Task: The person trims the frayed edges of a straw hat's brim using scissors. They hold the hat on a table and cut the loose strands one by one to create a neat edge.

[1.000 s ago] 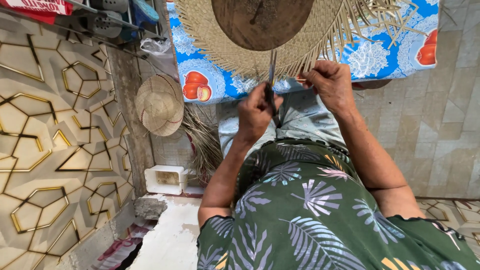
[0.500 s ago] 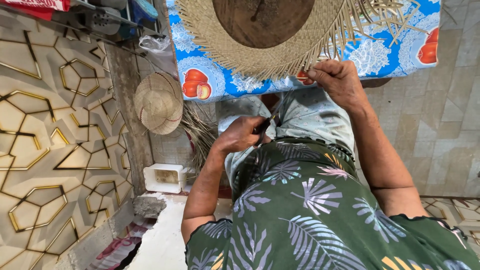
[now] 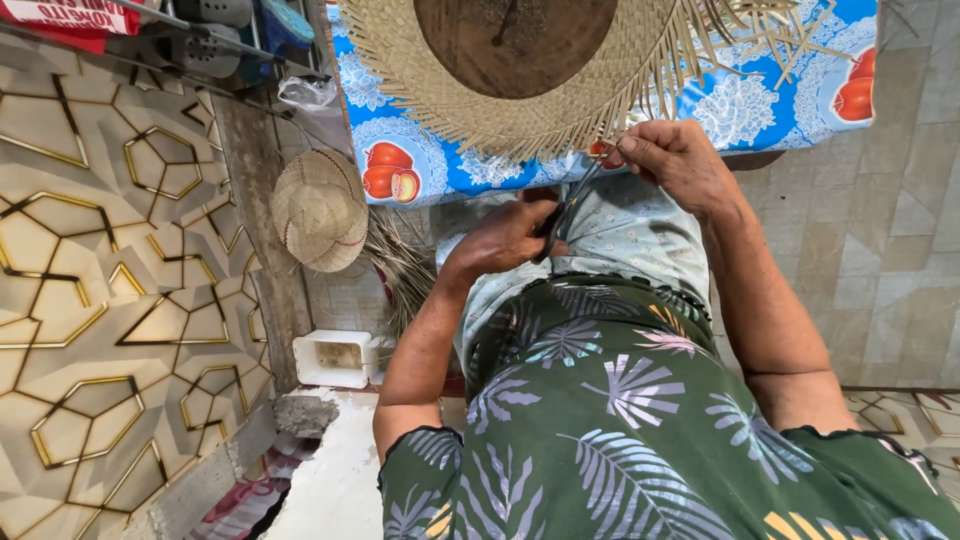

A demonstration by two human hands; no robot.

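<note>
A large woven straw hat (image 3: pixel 520 100) lies on the blue patterned surface (image 3: pixel 420 160), its crown and most of the brim woven, loose strands (image 3: pixel 740 30) still fringing the near edge. My right hand (image 3: pixel 675 160) pinches those strands; my left hand (image 3: pixel 510 238), nearer my lap, grips dark scissors (image 3: pixel 562 215).
</note>
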